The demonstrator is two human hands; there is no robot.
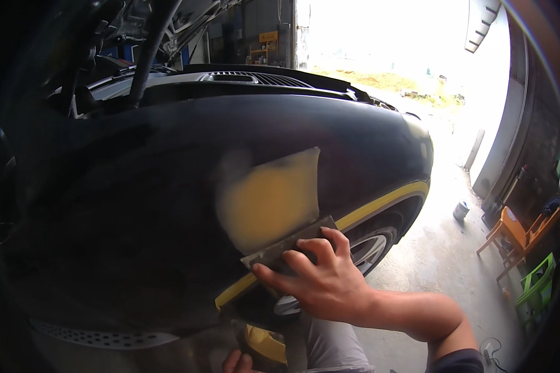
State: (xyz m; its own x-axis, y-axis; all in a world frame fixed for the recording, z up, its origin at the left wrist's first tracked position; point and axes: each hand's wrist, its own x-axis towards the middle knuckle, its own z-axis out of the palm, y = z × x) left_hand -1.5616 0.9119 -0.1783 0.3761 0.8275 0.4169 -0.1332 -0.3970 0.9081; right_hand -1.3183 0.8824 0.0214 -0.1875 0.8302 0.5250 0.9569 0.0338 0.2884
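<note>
My right hand (326,273) has its fingers spread along a flat, dark putty spreader (272,253) and presses it against the car's dark panel (124,205). The spreader's upper edge lies just under a yellow putty patch (270,199), smooth and soft-edged on its left side. At the lower edge of the picture, my left hand (238,362) shows only its fingertips. They grip a dark, flat plate (277,362) bearing a lump of yellow putty (264,342). A yellow strip (379,202) follows the wheel arch, partly covered by my right hand.
Below the arch is the wheel (372,248). The bonnet is raised at the upper left, with a dark strut (152,56). On the right stand an orange chair (516,230), a green chair (537,286) and a small can (461,211) on the concrete floor. Bright daylight fills the doorway.
</note>
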